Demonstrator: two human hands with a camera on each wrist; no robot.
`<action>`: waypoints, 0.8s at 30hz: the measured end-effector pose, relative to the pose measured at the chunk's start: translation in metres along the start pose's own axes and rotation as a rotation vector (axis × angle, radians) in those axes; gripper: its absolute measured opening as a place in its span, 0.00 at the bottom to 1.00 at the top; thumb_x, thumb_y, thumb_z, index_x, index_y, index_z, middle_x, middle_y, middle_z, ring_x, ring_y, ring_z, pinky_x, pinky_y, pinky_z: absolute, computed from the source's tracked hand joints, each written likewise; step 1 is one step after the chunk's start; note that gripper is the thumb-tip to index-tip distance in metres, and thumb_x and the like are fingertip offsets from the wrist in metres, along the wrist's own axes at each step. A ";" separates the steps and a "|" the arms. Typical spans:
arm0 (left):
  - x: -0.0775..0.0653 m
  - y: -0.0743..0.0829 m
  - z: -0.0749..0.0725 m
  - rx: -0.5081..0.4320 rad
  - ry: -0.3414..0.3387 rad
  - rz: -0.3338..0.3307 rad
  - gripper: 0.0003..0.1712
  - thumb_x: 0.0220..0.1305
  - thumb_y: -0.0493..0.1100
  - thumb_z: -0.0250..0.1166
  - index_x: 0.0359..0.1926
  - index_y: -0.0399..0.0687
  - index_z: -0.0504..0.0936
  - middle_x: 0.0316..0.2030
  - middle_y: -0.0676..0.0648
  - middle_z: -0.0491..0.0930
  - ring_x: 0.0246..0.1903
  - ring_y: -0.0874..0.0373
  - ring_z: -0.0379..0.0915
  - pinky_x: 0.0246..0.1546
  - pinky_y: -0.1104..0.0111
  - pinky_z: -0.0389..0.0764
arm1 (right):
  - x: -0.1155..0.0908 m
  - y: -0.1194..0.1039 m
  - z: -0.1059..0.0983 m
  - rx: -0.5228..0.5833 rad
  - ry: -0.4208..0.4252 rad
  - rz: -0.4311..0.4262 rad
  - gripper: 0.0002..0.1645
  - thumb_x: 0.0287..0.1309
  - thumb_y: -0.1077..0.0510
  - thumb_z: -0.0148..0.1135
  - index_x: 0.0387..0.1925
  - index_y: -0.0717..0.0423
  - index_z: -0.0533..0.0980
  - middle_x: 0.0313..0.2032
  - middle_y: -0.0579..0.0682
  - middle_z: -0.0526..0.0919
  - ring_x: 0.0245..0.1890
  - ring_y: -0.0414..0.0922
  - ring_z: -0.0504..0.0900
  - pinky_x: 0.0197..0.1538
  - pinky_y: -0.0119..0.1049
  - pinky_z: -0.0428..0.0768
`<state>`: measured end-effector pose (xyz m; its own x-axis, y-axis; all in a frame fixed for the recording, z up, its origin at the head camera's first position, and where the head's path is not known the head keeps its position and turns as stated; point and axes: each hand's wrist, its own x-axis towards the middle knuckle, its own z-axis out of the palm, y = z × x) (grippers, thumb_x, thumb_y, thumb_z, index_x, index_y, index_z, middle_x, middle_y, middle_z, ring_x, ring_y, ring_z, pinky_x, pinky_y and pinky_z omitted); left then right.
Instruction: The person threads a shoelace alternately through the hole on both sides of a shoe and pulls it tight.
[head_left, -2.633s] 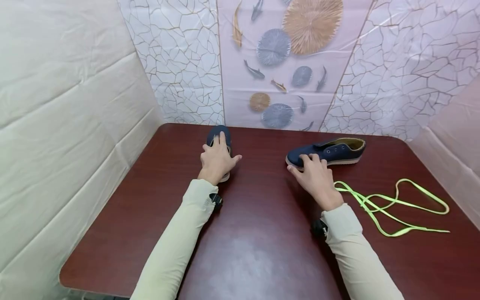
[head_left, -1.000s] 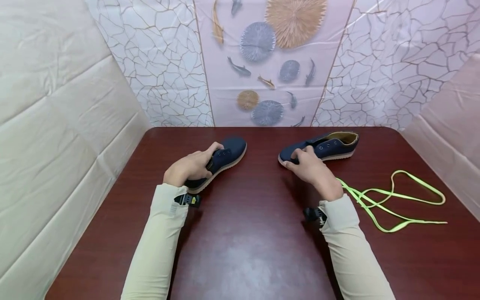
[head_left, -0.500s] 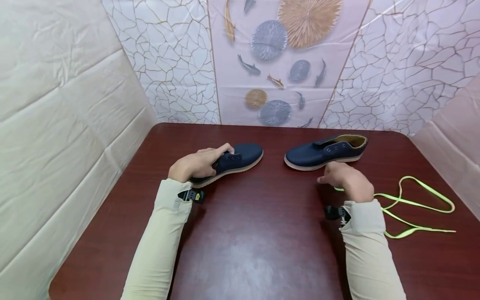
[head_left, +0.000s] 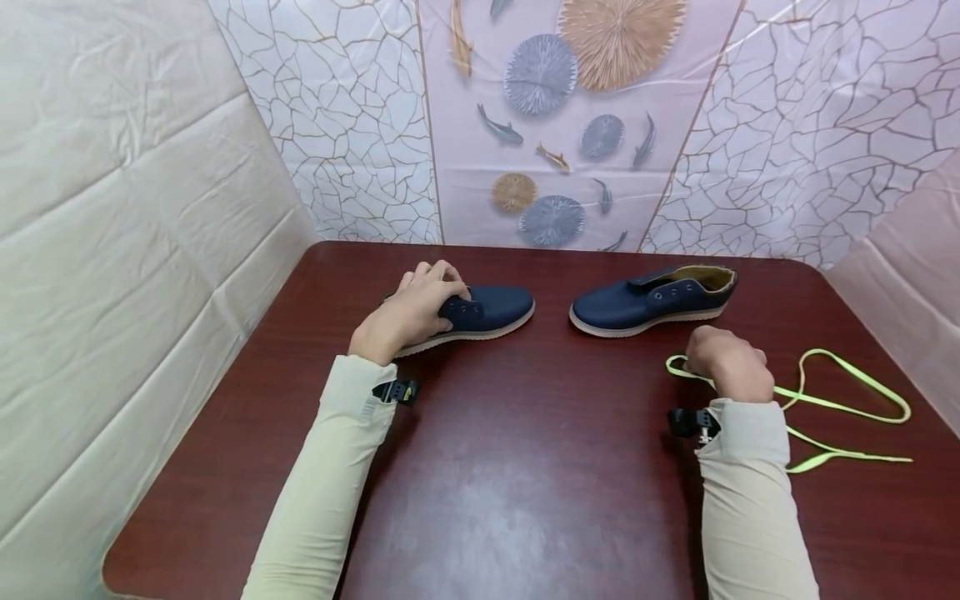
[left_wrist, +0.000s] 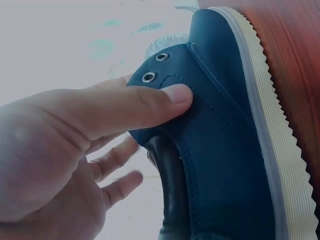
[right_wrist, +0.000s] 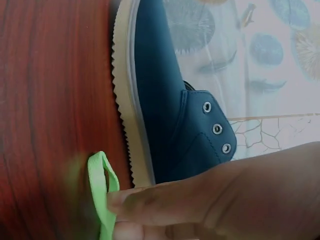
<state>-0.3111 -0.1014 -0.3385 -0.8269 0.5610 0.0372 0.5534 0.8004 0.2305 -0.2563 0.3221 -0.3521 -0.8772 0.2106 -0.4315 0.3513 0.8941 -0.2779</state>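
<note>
In the head view, my left hand (head_left: 414, 310) lies over the opening of a navy blue shoe (head_left: 504, 307) on the left, toe pointing right. The left wrist view shows my thumb (left_wrist: 170, 97) against the shoe's side below two metal eyelets; the other fingers reach behind the flap. On the right, my right hand (head_left: 729, 363) pinches a neon green shoelace (right_wrist: 98, 190) near a looped end, seen close up in the right wrist view. Beyond that hand stands a matching navy shoe (head_left: 628, 304), unlaced, toe pointing left, its eyelets (right_wrist: 217, 129) bare.
A dark red-brown table (head_left: 517, 467) carries everything. The rest of the shoelace lies in loose loops to the right of my right hand. A patterned wall covering (head_left: 551, 150) rises behind the table's far edge, and pale cloth (head_left: 135, 275) hangs at the left side.
The left shoe has turned from pointing away to toe right, with my left hand on it. My right hand has left the right shoe and moved right and nearer, onto the shoelace.
</note>
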 end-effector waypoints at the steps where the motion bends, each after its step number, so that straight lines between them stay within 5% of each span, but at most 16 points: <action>1: 0.001 0.001 0.000 -0.017 -0.005 -0.002 0.24 0.68 0.35 0.73 0.64 0.46 0.83 0.67 0.43 0.73 0.68 0.43 0.65 0.72 0.52 0.64 | 0.002 0.001 0.001 -0.005 0.007 -0.008 0.10 0.65 0.61 0.51 0.29 0.60 0.75 0.50 0.73 0.71 0.46 0.74 0.64 0.40 0.59 0.75; 7: 0.010 -0.001 0.016 -0.211 -0.007 -0.002 0.20 0.75 0.42 0.67 0.63 0.41 0.83 0.60 0.41 0.83 0.60 0.49 0.79 0.61 0.58 0.80 | 0.009 0.003 0.005 -0.047 0.040 -0.069 0.12 0.65 0.55 0.60 0.33 0.62 0.77 0.55 0.80 0.72 0.48 0.76 0.69 0.45 0.62 0.74; 13: 0.012 -0.016 0.035 -0.319 0.117 0.004 0.19 0.79 0.50 0.63 0.60 0.44 0.86 0.57 0.43 0.86 0.58 0.52 0.81 0.60 0.57 0.81 | 0.014 0.001 0.010 -0.029 0.032 -0.148 0.12 0.65 0.59 0.49 0.24 0.53 0.69 0.40 0.66 0.75 0.38 0.61 0.72 0.40 0.52 0.71; 18: 0.011 -0.021 0.036 -0.372 0.126 0.038 0.16 0.78 0.48 0.64 0.56 0.45 0.89 0.53 0.45 0.87 0.48 0.54 0.82 0.53 0.59 0.81 | 0.020 -0.009 0.011 0.001 -0.002 -0.360 0.18 0.65 0.63 0.53 0.19 0.49 0.69 0.20 0.44 0.65 0.23 0.45 0.64 0.30 0.39 0.64; 24: 0.013 -0.014 0.037 -0.427 0.088 0.029 0.15 0.77 0.47 0.66 0.55 0.45 0.90 0.51 0.46 0.88 0.42 0.57 0.79 0.49 0.63 0.79 | 0.016 -0.031 0.015 0.042 -0.032 -0.525 0.15 0.71 0.62 0.55 0.25 0.54 0.74 0.22 0.44 0.68 0.25 0.44 0.67 0.35 0.40 0.67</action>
<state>-0.3258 -0.0975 -0.3769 -0.8274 0.5469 0.1277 0.5007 0.6152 0.6090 -0.2766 0.2914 -0.3633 -0.9284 -0.2738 -0.2510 -0.1191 0.8595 -0.4971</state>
